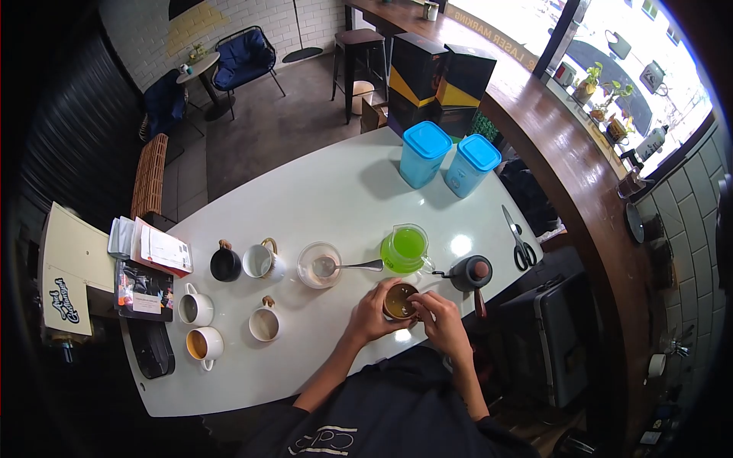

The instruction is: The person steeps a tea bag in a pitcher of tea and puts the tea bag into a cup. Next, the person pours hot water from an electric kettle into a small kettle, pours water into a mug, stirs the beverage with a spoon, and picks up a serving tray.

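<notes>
Head view: brown cup (392,297) held nearside of green-filled jug (401,261).
Left hand (372,311): fingers clamped around cup.
Right hand (441,324): fingertips bunched at rim (held item: cannot tell).
Jug: could topple if 1 hand knocks it.

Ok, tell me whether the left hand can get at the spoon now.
Probably yes: the spoon juts from the bowl just beyond the left hand, with nothing visible between. That hand is holding the cup, though, so it would need freeing first.
</notes>
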`<state>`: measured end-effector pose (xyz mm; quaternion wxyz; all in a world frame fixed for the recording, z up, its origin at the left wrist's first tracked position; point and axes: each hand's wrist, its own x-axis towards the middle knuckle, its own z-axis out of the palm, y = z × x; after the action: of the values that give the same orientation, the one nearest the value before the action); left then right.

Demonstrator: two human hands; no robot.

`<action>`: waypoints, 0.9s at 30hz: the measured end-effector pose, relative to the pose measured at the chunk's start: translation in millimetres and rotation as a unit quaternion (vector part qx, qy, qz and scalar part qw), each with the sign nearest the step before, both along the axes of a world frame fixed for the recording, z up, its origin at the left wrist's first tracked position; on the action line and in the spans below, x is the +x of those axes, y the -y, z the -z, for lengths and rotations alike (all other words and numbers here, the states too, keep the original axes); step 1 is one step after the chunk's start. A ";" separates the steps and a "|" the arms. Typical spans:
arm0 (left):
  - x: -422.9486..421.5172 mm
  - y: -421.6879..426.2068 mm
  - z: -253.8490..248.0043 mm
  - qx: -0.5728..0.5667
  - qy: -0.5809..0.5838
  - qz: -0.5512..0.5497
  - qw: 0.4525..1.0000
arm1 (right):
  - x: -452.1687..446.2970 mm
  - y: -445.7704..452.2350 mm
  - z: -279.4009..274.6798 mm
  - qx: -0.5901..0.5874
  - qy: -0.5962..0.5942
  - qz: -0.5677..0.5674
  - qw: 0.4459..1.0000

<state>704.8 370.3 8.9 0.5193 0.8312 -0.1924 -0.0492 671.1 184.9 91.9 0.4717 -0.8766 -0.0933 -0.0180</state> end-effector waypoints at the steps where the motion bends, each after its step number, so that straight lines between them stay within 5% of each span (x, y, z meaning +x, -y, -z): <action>1: 0.2 0.1 1.1 0.002 -0.001 0.002 1.000 | -0.2 1.5 -2.7 -0.006 -0.021 -0.010 1.000; 10: -0.3 1.1 -1.1 -0.002 0.013 0.001 1.000 | 1.9 3.3 5.3 -0.041 0.056 0.069 0.995; 27: -0.3 1.3 -0.9 -0.006 0.041 0.002 0.999 | -3.2 3.9 2.1 -0.063 0.042 0.025 0.997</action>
<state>704.5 369.1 9.9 0.5154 0.8293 -0.2153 -0.0146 668.0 181.0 89.7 0.4105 -0.9052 -0.0919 -0.0605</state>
